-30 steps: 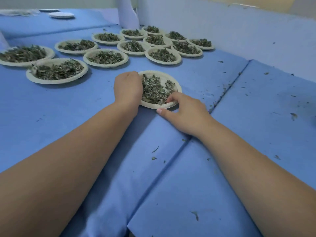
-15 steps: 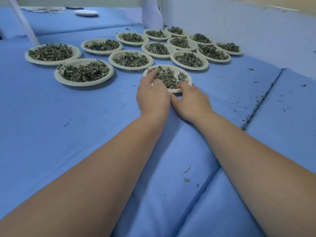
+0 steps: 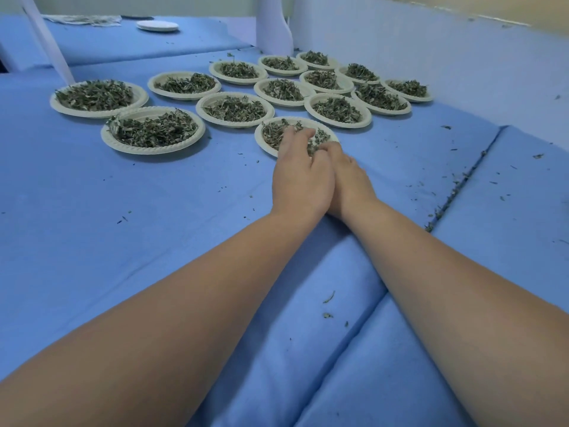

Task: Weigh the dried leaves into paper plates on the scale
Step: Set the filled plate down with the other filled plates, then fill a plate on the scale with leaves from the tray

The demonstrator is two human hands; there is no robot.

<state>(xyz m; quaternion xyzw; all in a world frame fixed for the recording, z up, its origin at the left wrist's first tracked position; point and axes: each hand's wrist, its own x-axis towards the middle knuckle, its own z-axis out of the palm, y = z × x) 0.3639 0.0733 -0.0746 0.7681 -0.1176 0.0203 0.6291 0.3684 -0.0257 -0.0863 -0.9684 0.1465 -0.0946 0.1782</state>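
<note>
Paper, thin and probably floppy: the nearest paper plate (image 3: 259, 140) of dried leaves (image 3: 274, 134) sits on blue cloth (image 3: 123, 195). The left hand (image 3: 300, 180) lays nearly straight fingers (image 3: 292, 138) on the light, crumbly heap; the right hand (image 3: 349, 180) curls at the near rim, grip unclear. Best lifted by opposite rims.

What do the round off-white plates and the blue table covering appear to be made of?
The round off-white plates look like moulded paper pulp: matte, stiff, with a crimped, rope-like rim. The blue table covering looks like thin matte cloth, possibly non-woven, laid over padding: it shows soft creases and sinks into seams between cushioned sections. The exact weave cannot be told.
</note>
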